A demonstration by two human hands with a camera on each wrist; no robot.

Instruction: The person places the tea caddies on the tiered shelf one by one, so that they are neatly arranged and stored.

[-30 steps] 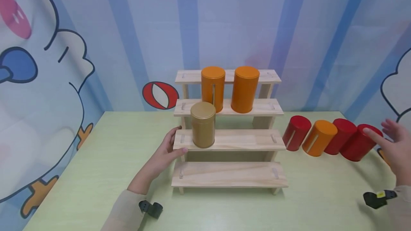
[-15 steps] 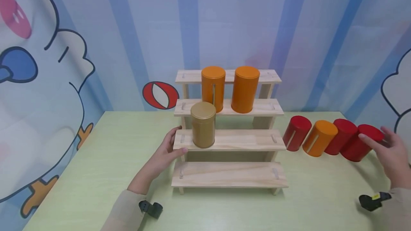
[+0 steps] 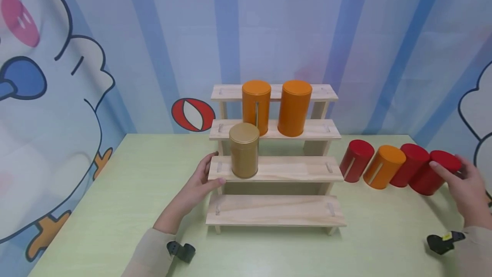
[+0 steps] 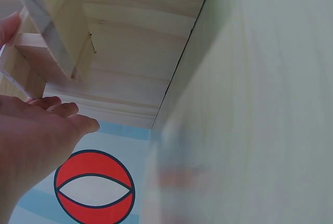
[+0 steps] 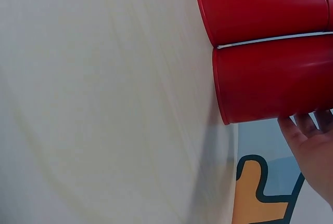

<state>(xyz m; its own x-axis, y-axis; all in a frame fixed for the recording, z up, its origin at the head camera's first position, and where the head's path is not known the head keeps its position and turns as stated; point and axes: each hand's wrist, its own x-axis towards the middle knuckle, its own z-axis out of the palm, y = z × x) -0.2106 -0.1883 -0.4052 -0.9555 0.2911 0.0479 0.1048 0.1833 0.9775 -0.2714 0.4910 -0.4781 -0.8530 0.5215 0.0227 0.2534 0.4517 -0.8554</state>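
With thumb in front and fingers behind, my left hand [image 3: 197, 183] grips the left end of a stepped wooden shelf [image 3: 296, 169], on its second step from the bottom. The left wrist view has that hand [image 4: 44, 133] beside the shelf's plank ends. At the far right, my right hand [image 3: 468, 189] holds the upper part of the outermost red canister [image 3: 429, 179], thumb on the near side. Its fingers meet the canister's wall in the right wrist view, where the canister [image 5: 276, 81] stands against a second red canister [image 5: 265, 8].
A gold canister [image 3: 244, 153] stands on the second step, left side. Two orange canisters [image 3: 256, 106] [image 3: 295, 108] are on the step above. Right of the shelf, another red canister [image 3: 357, 161] and an orange canister [image 3: 384, 167] share the table [image 3: 115, 208]. A printed backdrop [image 3: 269, 25] rises behind.
My right hand has come in from the right, and its thumb and fingers have closed about the outermost red canister. My left hand keeps its place on the shelf.
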